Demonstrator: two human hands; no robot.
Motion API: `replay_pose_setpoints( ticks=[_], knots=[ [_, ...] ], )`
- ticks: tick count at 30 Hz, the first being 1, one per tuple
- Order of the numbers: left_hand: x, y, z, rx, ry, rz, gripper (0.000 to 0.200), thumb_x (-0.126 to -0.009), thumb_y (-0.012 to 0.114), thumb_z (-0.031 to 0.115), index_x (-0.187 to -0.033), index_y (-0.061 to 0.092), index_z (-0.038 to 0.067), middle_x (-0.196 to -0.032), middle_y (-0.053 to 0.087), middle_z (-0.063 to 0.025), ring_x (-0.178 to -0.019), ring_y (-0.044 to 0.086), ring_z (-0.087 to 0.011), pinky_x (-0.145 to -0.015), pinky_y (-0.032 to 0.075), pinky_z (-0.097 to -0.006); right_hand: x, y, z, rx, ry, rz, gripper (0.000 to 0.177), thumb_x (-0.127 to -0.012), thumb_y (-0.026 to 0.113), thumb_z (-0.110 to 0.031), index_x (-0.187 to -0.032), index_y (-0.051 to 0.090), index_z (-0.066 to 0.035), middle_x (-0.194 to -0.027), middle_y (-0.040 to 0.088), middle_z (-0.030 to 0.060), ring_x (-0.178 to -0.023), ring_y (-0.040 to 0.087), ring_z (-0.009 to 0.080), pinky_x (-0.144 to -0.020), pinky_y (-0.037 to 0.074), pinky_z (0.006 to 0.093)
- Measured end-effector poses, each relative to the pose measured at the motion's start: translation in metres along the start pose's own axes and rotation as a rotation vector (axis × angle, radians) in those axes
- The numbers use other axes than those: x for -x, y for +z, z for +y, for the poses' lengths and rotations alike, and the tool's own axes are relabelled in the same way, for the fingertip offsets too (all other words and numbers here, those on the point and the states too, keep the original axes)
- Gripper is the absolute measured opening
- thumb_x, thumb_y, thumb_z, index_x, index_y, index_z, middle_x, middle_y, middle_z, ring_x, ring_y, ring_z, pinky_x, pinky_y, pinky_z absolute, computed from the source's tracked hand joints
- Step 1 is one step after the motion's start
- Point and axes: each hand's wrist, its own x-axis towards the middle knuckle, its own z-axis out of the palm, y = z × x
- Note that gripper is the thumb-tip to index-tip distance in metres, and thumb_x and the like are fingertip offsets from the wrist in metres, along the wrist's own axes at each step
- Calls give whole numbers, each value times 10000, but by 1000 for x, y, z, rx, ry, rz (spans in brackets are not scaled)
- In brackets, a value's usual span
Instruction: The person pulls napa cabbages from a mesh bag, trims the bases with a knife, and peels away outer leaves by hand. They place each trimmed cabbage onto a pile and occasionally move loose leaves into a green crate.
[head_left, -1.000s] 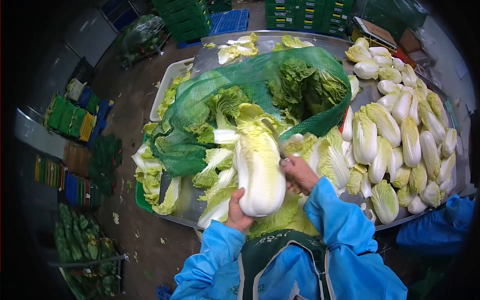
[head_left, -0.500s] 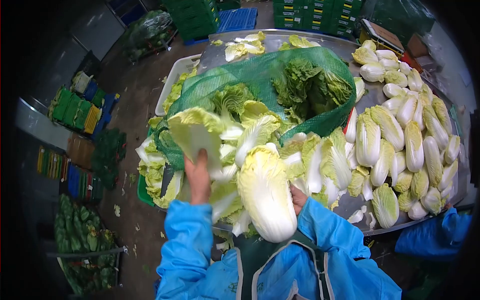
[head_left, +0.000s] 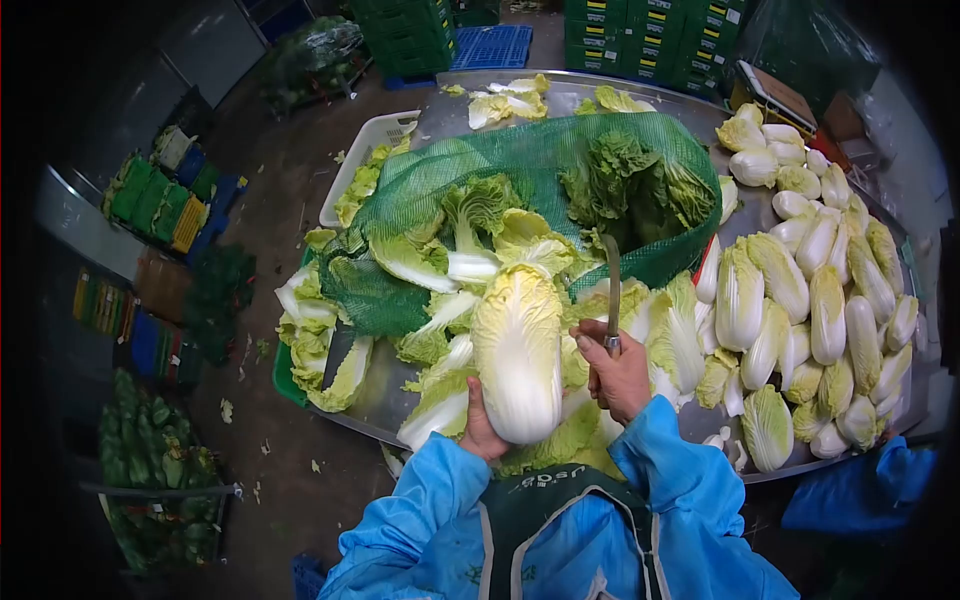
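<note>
A trimmed napa cabbage (head_left: 518,355), pale yellow at its top and white at its base, is upright before me. My left hand (head_left: 483,428) grips its lower left side, thumb up along it. In my right hand (head_left: 622,378), just right of the cabbage, is a knife (head_left: 613,285) with a narrow, slightly curved blade pointing away from me. Loose outer leaves (head_left: 440,320) lie around and under the cabbage. Behind it stretches a green mesh bag (head_left: 470,150), its mouth open on the right with dark green cabbage leaves (head_left: 640,185) inside.
Trimmed cabbages (head_left: 800,290) are piled along the right side of the metal table (head_left: 385,405). A white crate (head_left: 345,165) with leaves stands at the far left edge. Green crates (head_left: 650,40) are stacked behind. Someone's blue sleeve (head_left: 860,485) shows at lower right.
The loose leaf in my left hand has been let go onto the leaves at left. That hand now grips the cabbage. My right hand has moved off the cabbage's side, showing the knife.
</note>
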Motion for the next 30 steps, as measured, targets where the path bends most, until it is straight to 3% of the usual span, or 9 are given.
replay_pose_setpoints(
  ticks=[3, 5, 10, 13, 15, 20, 25, 27, 30],
  knots=[
    [-4, -8, -2, -179, 100, 131, 1071, -603, 655, 701, -1424, 220, 168, -1385, 370, -128, -1240, 405, -351, -1008, 355, -516, 4, 6, -1, 193, -12, -11, 443, -808, 690, -208, -1145, 544, 40, -974, 630, 116, -597, 567, 96, -488, 450, 222],
    [-12, -5, -5, -343, 289, 190, 982, -660, 761, 432, -1413, 211, 124, -1332, 402, -119, -1203, 436, -300, -1037, 344, -392, -1, 21, 24, 312, -408, -13, 496, -792, 708, -212, -1170, 531, 55, -967, 639, 133, -664, 588, 120, -584, 486, 238],
    [-20, 31, 5, -561, 489, 299, 1031, -654, 718, 204, -1440, 58, 103, -1347, 329, -151, -1236, 366, -279, -1023, 335, -384, -2, 25, 18, 181, -181, -31, 450, -780, 712, -199, -1114, 568, 66, -781, 663, 111, -697, 606, 139, -626, 499, 298],
    [-26, 22, 2, -647, 577, 312, 1010, -652, 716, 197, -1430, 82, 81, -1335, 334, -151, -1227, 372, -276, -1014, 340, -380, -1, 28, 18, 304, -295, 26, 374, -782, 688, -169, -1069, 593, 52, -765, 659, 106, -677, 600, 123, -613, 494, 301],
    [-29, 18, -1, -637, 581, 332, 1003, -650, 714, 195, -1424, 90, 73, -1330, 337, -152, -1219, 380, -276, -1008, 348, -378, -6, 29, 25, 569, -632, 131, 308, -781, 653, -127, -1035, 603, 40, -722, 640, 92, -636, 567, 90, -577, 476, 278],
    [-33, 16, -3, -577, 601, 349, 933, -666, 694, 234, -1406, 154, 55, -1286, 392, -153, -1163, 445, -276, -984, 383, -384, -30, 3, 33, 484, -430, 164, 252, -779, 615, -93, -994, 614, 37, -692, 608, 48, -629, 529, 74, -563, 445, 250],
    [-24, -7, 1, -162, 124, 219, 806, -722, 645, 386, -1374, 298, 63, -1266, 476, -152, -1117, 519, -304, -956, 433, -416, -38, -46, 18, 299, -277, 137, 222, -782, 596, -64, -974, 613, 45, -696, 585, 5, -625, 490, 58, -563, 417, 227],
    [-15, -9, 2, -87, 41, 193, 814, -718, 649, 413, -1372, 314, 62, -1314, 441, -169, -1145, 506, -313, -978, 420, -420, -47, -79, 23, 327, -428, 165, 230, -773, 601, -61, -979, 615, 41, -688, 582, 6, -621, 486, 49, -562, 416, 221],
    [-2, -13, 10, 114, -165, 11, 842, -716, 647, 462, -1379, 318, 61, -1366, 403, -180, -1188, 482, -318, -1011, 394, -426, -47, -130, -16, 752, -356, 279, 276, -766, 609, -85, -1009, 600, 47, -740, 637, 77, -642, 573, 114, -605, 470, 264]
  ],
)
